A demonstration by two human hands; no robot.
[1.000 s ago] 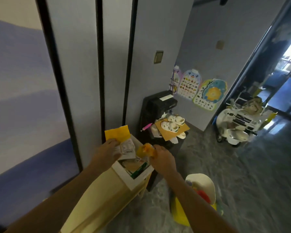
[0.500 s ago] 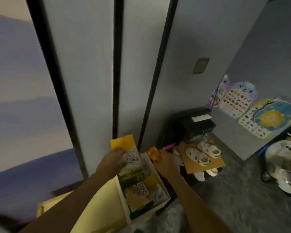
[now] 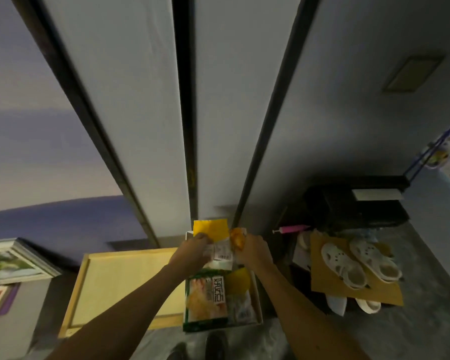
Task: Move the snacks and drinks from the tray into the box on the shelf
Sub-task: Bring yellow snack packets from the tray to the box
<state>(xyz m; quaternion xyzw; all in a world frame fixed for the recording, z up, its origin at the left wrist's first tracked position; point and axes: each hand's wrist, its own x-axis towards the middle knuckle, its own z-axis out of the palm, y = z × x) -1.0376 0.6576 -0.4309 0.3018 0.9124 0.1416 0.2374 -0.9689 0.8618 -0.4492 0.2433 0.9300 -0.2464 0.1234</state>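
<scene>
A white box (image 3: 258, 297) stands on the right end of a pale wooden shelf top (image 3: 125, 284). Inside it lie a green snack bag (image 3: 205, 297) and other packets. My left hand (image 3: 192, 252) grips a yellow and white snack packet (image 3: 213, 232) over the box's far end. Beside it, my right hand (image 3: 253, 252) holds a small orange packet (image 3: 237, 239). Both hands hover above the box's back part. No tray is in view.
Grey wall panels with black strips rise just behind the shelf. To the right sit a black unit (image 3: 359, 203) and white sandals (image 3: 359, 263) on cardboard on the floor. A framed picture (image 3: 13, 261) leans at the left. My shoes (image 3: 213, 346) show below.
The view has swung left and down, so the box is seen from above. Both hands have stayed over the box with their packets, drawing closer together.
</scene>
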